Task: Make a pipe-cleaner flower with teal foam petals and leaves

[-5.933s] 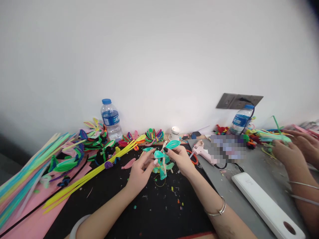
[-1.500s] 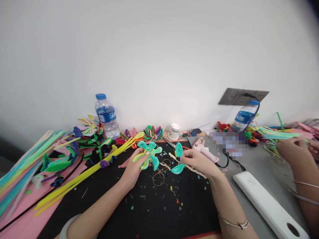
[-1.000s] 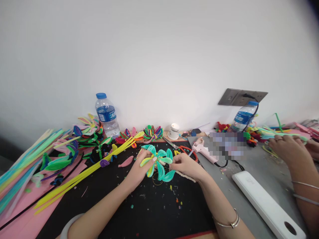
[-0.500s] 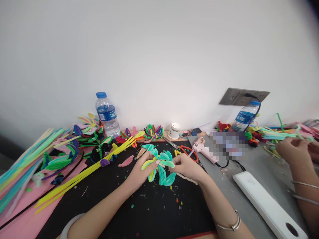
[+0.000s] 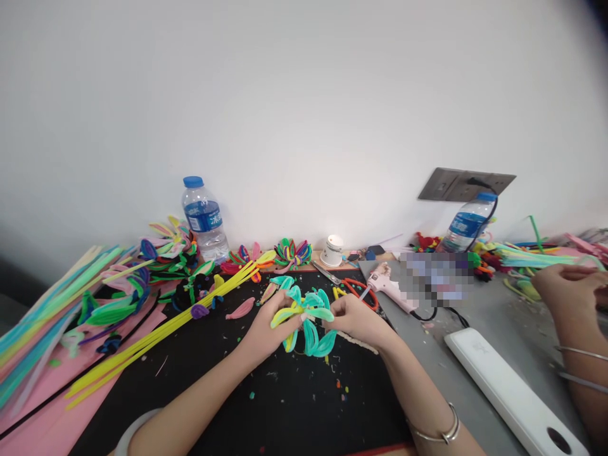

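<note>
A flower shape of teal and yellow fuzzy petals (image 5: 311, 335) is held up over the black mat (image 5: 228, 405). My left hand (image 5: 275, 323) pinches it from the left, thumb across its middle. On its right side my right hand (image 5: 349, 315) has its fingers closed at the petals; a pale fuzzy strip (image 5: 358, 342) runs out beneath this hand. Loose petals, one of them pink (image 5: 240, 308), lie left of my left hand. Behind my right hand are orange-handled scissors (image 5: 327, 272) and a pink glue gun (image 5: 390, 286).
Yellow stems (image 5: 171, 323) cross the mat's left side. Bottles (image 5: 204, 218) and a paper cup (image 5: 332, 251) stand by the wall. A white device (image 5: 513, 392) lies at right, near another person's hands (image 5: 565, 291). Finished fuzzy flowers (image 5: 293, 253) sit at the back.
The flower has turned slightly in my hands and my left thumb has shifted a little lower. The other person's hands at the right have moved slightly.
</note>
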### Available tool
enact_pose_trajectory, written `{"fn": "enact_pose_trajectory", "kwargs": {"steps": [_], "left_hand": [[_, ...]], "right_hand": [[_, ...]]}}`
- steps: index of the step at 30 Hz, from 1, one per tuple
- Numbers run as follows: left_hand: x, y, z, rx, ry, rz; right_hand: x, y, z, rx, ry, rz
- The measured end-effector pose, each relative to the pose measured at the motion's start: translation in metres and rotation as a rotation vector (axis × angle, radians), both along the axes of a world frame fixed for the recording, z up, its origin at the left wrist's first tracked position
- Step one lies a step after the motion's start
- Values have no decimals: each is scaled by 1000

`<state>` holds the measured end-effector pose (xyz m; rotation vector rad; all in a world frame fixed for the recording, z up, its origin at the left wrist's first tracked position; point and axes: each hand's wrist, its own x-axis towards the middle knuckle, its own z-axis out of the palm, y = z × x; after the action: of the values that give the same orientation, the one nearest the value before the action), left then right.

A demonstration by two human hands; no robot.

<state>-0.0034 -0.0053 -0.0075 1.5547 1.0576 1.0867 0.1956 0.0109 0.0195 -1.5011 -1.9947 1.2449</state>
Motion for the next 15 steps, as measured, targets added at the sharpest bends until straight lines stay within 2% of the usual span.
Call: {"fn": "enact_pose_trajectory", "kwargs": {"steps": [15], "left_hand": [[-1,0,-2,-14,-98,-67]], "right_hand": [[-2,-2,4,5,0,1]]}}
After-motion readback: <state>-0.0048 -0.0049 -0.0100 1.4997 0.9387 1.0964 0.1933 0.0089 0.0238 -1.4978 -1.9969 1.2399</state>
